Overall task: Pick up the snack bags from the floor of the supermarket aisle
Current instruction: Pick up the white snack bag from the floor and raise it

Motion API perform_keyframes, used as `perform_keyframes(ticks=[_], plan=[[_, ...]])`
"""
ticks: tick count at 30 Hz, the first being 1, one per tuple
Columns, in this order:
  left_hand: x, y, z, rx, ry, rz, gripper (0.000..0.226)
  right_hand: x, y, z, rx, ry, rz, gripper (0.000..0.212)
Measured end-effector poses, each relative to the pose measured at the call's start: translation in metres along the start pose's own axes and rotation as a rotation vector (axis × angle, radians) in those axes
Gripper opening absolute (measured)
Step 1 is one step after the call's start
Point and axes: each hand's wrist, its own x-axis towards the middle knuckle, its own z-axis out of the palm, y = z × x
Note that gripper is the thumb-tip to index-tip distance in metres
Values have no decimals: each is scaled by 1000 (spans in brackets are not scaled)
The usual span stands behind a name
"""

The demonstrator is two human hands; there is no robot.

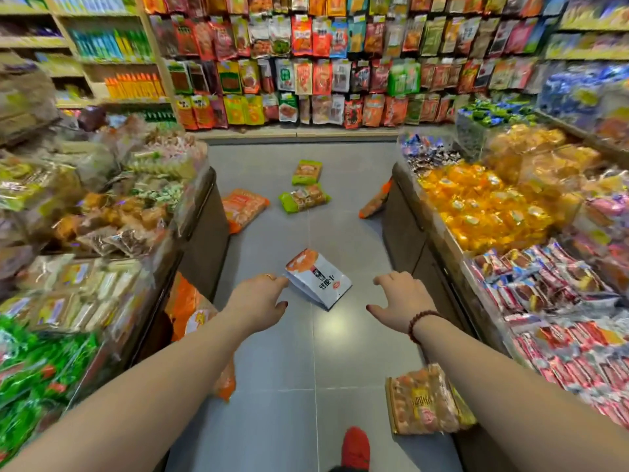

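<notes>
Snack bags (318, 278) scattered on floor (340, 362)

One wide-angle head cam is used, aimed fwd & down the aisle. The floor (340, 233) is seen close below, the shelf wall (306, 63) farther ahead.

no legible text or numbers

Grey tiled floor (343, 233); low display bins (200, 212) either side; packed back-wall shelves (306, 63)
</notes>
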Motion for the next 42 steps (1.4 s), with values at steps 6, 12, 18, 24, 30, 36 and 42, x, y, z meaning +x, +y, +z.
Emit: perform_keyframes(ticks=[6,12,18,24,30,36,42], plan=[[114,-27,-2,-1,-57,-106,46,138,39,-9,44,-24,-37,57],[204,-36,-9,-83,-61,-170,45,248,61,-21,37,-60,-80,58],[307,-62,-6,-92,-84,-163,45,351,64,-12,26,-84,-151,58],[415,-107,0,-151,-113,-178,47,464,66,-8,-18,-132,-146,57],[495,-136,9,-165,-200,-211,47,552,70,4,50,-187,-159,56],[559,-145,51,-241,-297,-327,44,645,92,50,140,-315,-141,55],[612,-152,137,-490,-329,-634,46,729,117,122,214,-469,-174,52]])
